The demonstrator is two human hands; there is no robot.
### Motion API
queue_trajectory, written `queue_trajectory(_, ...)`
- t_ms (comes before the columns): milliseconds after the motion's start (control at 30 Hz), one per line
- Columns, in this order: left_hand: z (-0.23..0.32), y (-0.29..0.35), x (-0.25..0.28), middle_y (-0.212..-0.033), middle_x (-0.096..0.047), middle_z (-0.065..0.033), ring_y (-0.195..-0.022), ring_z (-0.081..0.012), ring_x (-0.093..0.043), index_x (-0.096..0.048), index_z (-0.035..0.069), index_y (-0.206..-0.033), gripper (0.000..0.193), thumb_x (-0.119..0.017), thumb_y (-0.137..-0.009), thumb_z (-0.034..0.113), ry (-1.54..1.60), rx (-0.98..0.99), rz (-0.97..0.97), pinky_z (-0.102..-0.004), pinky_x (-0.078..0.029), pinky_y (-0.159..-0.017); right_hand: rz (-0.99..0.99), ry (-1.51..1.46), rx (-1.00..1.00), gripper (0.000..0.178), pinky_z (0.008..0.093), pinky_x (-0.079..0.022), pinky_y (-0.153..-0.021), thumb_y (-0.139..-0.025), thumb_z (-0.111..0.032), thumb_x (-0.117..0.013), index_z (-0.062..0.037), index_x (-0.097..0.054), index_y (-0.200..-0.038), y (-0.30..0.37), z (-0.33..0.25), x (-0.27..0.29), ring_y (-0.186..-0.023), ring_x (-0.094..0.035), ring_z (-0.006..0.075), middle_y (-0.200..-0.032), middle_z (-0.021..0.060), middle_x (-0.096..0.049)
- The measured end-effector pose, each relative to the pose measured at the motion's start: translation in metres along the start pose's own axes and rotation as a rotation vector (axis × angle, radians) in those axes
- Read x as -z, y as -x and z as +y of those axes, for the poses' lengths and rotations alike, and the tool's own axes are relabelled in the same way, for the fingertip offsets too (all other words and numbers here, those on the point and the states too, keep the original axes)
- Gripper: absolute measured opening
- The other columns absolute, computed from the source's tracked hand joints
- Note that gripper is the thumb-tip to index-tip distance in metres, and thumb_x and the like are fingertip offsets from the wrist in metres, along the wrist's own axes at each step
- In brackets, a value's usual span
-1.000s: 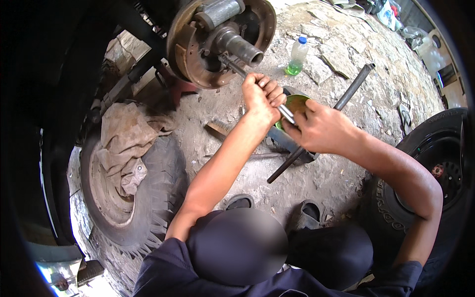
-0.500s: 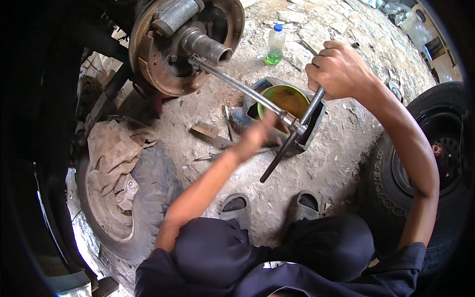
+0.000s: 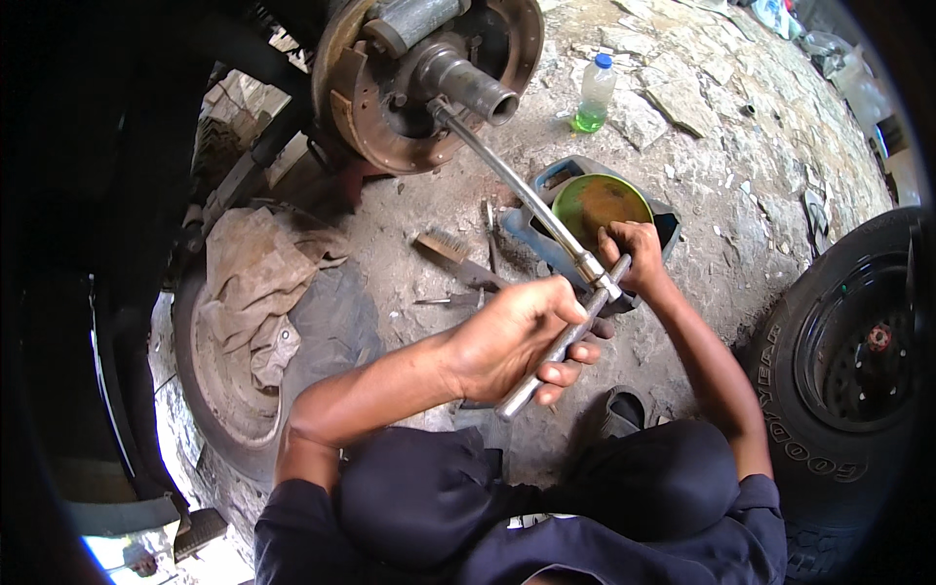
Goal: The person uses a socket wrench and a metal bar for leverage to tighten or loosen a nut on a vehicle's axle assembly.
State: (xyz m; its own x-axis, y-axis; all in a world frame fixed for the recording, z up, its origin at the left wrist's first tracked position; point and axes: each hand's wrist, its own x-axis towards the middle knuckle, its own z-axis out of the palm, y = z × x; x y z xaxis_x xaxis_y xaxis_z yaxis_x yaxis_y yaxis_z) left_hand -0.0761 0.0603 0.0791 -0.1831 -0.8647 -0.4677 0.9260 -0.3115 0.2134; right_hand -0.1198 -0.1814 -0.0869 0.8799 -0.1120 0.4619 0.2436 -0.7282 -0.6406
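Note:
A long steel T-handle socket wrench (image 3: 520,190) reaches from beside the hub spindle (image 3: 473,88) down toward me. Its far end sits against the brake backing plate (image 3: 405,146), where the fastener itself is hidden. My left hand (image 3: 517,336) is closed, palm up, around the near part of the sliding cross bar, whose end (image 3: 517,402) sticks out below the fingers. My right hand (image 3: 636,255) has its fingers curled at the bar's other end, just past the joint. A curved brake shoe (image 3: 346,83) and a grey cylinder (image 3: 417,21) show on the wheel assembly.
A green bowl (image 3: 643,193) rests in a cut blue container (image 3: 524,226) behind the wrench. A bottle (image 3: 595,95) of green liquid stands farther back. A wire brush (image 3: 448,249) lies on the ground. Tyres flank me: one cloth-draped (image 3: 210,341), one at right (image 3: 770,380).
My left hand has moved from the wrench shaft onto the cross bar's near part. My right hand has come down and inward, close to the joint. The bar has turned, and the view has shifted.

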Motion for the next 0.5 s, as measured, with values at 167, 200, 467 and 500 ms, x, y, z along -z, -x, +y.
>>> queue_trajectory(167,-0.023,-0.005,0.033,-0.102,-0.062,-0.0140,-0.087,-0.0241,-0.062,-0.051,0.001,-0.126,0.069,-0.037,-0.093,0.060,-0.658,-0.411,-0.067,-0.0363,-0.051,-0.079,0.073,-0.108,-0.120,0.030,0.0405,-0.034,-0.044,-0.081,-0.009,-0.063,0.0001,-0.049,-0.057,0.001,-0.010,-0.013,-0.040,-0.046,0.0318,-0.050,0.0190,-0.042)
queue_trajectory(200,-0.022,-0.007,0.045,-0.103,-0.062,-0.0145,-0.087,-0.0236,-0.062,-0.054,0.001,-0.120,0.075,-0.035,-0.091,0.068,-1.069,-0.777,0.113,-0.0347,-0.050,-0.080,0.067,-0.100,-0.119,0.030,0.0403,-0.034,-0.044,-0.081,-0.009,-0.064,0.0000,-0.049,-0.056,0.002,-0.011,-0.013,-0.040,-0.046,0.0318,-0.050,0.0190,-0.043)
queue_trajectory(467,0.011,-0.071,0.011,-0.061,-0.054,-0.0092,-0.057,-0.0275,-0.058,-0.058,0.002,-0.078,0.073,-0.036,-0.093,0.070,-1.173,-1.590,-0.463,-0.0364,-0.043,-0.053,0.154,-0.213,-0.207,0.021,0.0361,-0.037,-0.046,-0.083,-0.008,-0.062,-0.0011,-0.055,-0.064,0.033,-0.008,-0.053,-0.048,-0.051,0.0202,-0.057,0.0134,-0.054)
queue_trajectory(500,0.019,-0.085,-0.011,-0.054,-0.051,-0.0099,-0.051,-0.0310,-0.056,-0.055,0.001,-0.072,0.071,-0.035,-0.097,0.064,-1.093,-1.545,-0.489,-0.0390,-0.042,-0.049,0.262,-0.136,-0.075,0.021,0.0354,-0.038,-0.048,-0.085,-0.009,-0.061,-0.0015,-0.055,-0.066,0.049,-0.008,-0.067,-0.051,-0.051,0.0184,-0.060,0.0109,-0.056)
